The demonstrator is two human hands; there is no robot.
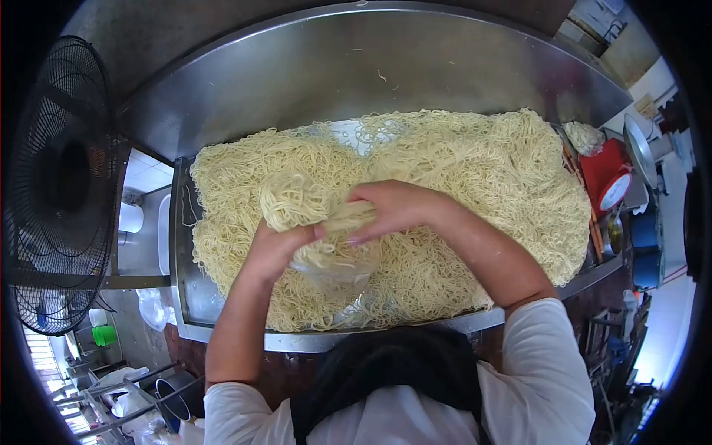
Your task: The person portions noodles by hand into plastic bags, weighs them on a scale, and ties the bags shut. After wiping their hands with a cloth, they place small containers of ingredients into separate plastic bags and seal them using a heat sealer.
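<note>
Pale yellow noodles [489, 178] lie in a thick, loose layer over a large metal tray [252, 341]. My left hand [278, 248] is closed around a bundle of noodles [297, 206] lifted above the layer, the thumb pointing right. Some see-through plastic [337, 280], seemingly a bag, hangs just below the hands; how it is held is hidden. From the right, my right hand [393, 211] reaches in with fingers bent around more noodles, which stretch toward the bundle. Motion blurs its fingertips slightly.
A tall metal back panel [356, 63] rises behind the noodles. At the left stands a black fan [63, 178]. On the right are a red scale [604, 178] with a round dial and a plastic-wrapped noodle portion [584, 138].
</note>
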